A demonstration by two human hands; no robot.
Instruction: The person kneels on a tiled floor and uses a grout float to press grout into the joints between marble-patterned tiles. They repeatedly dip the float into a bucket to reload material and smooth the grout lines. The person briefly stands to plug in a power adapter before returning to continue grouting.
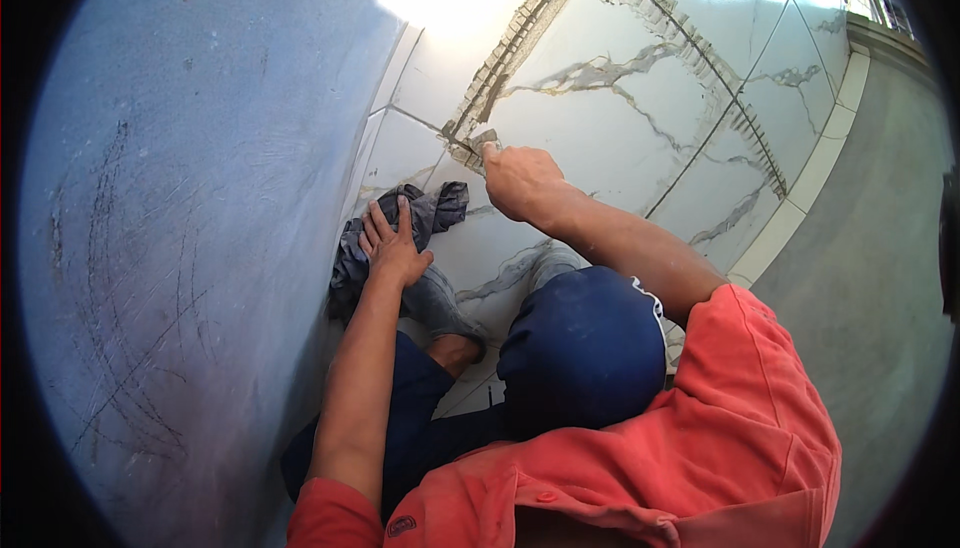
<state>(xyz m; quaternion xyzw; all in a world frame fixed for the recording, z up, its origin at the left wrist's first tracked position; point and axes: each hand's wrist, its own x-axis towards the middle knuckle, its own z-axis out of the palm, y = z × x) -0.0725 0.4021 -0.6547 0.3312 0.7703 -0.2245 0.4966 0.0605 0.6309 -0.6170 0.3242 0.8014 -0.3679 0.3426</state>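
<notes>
My left hand point(397, 253) lies with its fingers spread on a crumpled dark grey bag or cloth point(437, 210), which rests on the tiles beside the wall. Farther out, my right hand point(524, 182) is closed, its fingertips down at a tile joint. A small grey piece point(483, 137) shows at those fingertips; whether it is a tool or a lump of paste I cannot make out. Rough grey grout point(518, 40) is smeared along the joint running away from that hand. More ridged grout point(690, 33) follows another joint to the right.
White marble-patterned tiles point(590, 128) cover the raised floor. A scuffed bluish wall point(200, 198) rises on the left. Pale edge tiles point(812, 170) border a grey lower surface point(860, 278) on the right. Strong sunlight whitens the far tiles. My navy-covered knee point(585, 348) is close below my right forearm.
</notes>
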